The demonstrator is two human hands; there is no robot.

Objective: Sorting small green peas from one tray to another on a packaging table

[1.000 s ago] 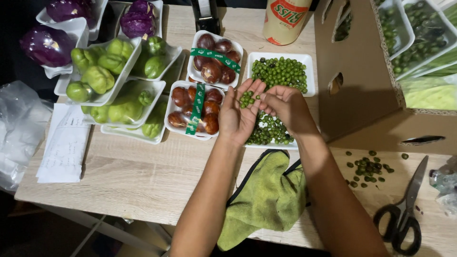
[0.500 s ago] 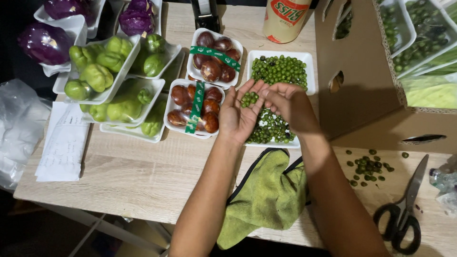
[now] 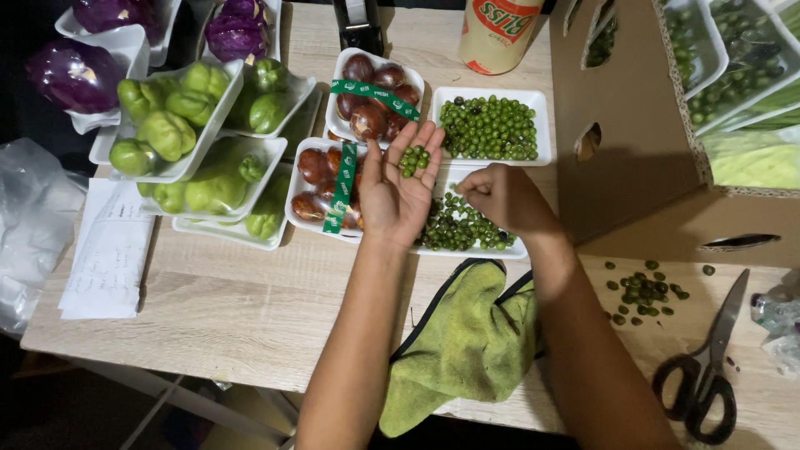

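With its fingers (image 3: 427, 137) spread flat and palm up, the left hand (image 3: 396, 187) cups a small heap of green peas (image 3: 412, 158) near the fingertips, hovering over the gap between the trays. Just to its right, the right hand (image 3: 500, 198) curls down, fingers bunched together over the near pea tray (image 3: 467, 227); whether they pinch a pea I cannot tell, the tips are tucked under. That white tray holds a loose scatter of dark green peas, and touching its far edge sits a second white tray (image 3: 492, 125), more thickly filled.

Left of the hands, two trays of brown round fruit (image 3: 354, 187) wear green paper bands. Further left, white trays of pale green chayotes (image 3: 179, 133) overlap one another, and purple cabbages (image 3: 71, 75) sit at the far left corner. A sheet of paper (image 3: 108, 250) and a clear plastic bag (image 3: 29, 225) lie at the counter's left edge.

Near the person, a green cloth (image 3: 462, 342) drapes over the counter (image 3: 250, 308) edge under the forearms. Right of it lies a small pile of discarded peas (image 3: 646, 292), then black-handled scissors (image 3: 708, 367). A cardboard box (image 3: 633, 142) stands at the right, packed trays of greens behind it, and a yellowish can (image 3: 500, 33) at the far edge.
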